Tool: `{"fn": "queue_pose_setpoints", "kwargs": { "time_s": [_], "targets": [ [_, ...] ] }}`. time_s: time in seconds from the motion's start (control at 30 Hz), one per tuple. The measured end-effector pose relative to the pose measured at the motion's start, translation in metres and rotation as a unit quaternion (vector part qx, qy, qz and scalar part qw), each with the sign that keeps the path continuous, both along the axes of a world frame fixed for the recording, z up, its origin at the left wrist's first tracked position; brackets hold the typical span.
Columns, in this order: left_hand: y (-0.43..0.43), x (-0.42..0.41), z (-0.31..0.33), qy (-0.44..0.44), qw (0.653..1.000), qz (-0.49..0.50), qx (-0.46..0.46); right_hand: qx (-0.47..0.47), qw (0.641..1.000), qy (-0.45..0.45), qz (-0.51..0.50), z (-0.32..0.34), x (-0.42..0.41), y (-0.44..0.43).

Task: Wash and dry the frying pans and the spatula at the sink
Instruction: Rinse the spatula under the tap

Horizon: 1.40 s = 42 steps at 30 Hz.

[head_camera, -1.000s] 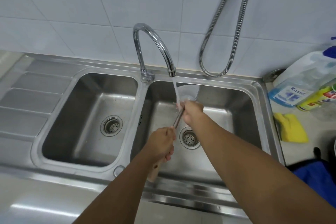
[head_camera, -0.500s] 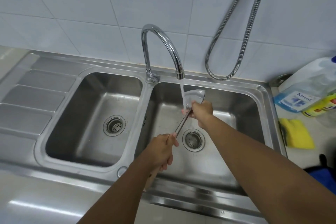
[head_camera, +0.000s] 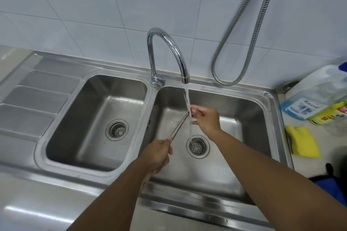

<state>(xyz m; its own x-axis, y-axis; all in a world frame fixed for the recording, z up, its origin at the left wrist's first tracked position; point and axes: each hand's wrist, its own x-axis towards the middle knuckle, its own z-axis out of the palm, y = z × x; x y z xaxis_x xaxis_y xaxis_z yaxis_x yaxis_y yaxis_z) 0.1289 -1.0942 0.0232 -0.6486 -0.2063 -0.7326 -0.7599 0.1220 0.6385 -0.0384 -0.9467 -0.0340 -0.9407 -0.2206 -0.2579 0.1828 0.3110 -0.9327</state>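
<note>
Spatula under tap stream: we see left hand clenched round its handle, right hand pinching its blade end over right basin.

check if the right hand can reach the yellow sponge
Probably yes: the yellow sponge lies on the counter right of the sink, only the rim between, but the right hand must first release the spatula.

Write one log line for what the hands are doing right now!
step: rinse spatula | left hand: grips handle end | right hand: pinches blade end under water | tap: running | basin: right
</note>
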Motion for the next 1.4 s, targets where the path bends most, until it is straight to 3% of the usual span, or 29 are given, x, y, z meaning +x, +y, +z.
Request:
{"fn": "queue_pose_setpoints", "kwargs": {
  "time_s": [0.3,0.57,0.8,0.97,1.13,1.2,1.3,1.4],
  "targets": [
    [-0.004,-0.013,0.002,-0.005,0.998,0.009,0.061,0.079,0.982,0.080,0.150,0.041,-0.046,0.011],
    [-0.005,0.003,-0.008,0.011,0.988,0.053,0.144,0.107,0.970,-0.003,0.218,0.035,-0.048,-0.018],
    [-0.001,-0.001,-0.003,-0.011,0.992,0.066,0.110,0.091,0.976,0.079,0.182,0.024,-0.022,-0.013],
    [0.000,-0.002,-0.005,-0.026,0.995,0.060,0.078,0.098,0.984,0.109,0.100,0.051,-0.057,-0.023],
    [-0.001,-0.001,-0.016,-0.039,0.995,0.052,0.071,0.069,0.957,0.056,0.276,0.068,-0.100,-0.067],
    [0.000,0.000,-0.020,-0.039,0.995,0.052,0.070,0.061,0.938,0.091,0.330,0.079,-0.101,-0.085],
    [0.000,0.000,-0.021,-0.038,0.996,0.042,0.068,0.091,0.915,0.198,0.341,0.082,-0.103,-0.108],
    [-0.003,-0.001,-0.022,-0.027,0.996,0.026,0.077,0.113,0.897,0.250,0.347,0.083,-0.105,-0.121]
  ]
}}
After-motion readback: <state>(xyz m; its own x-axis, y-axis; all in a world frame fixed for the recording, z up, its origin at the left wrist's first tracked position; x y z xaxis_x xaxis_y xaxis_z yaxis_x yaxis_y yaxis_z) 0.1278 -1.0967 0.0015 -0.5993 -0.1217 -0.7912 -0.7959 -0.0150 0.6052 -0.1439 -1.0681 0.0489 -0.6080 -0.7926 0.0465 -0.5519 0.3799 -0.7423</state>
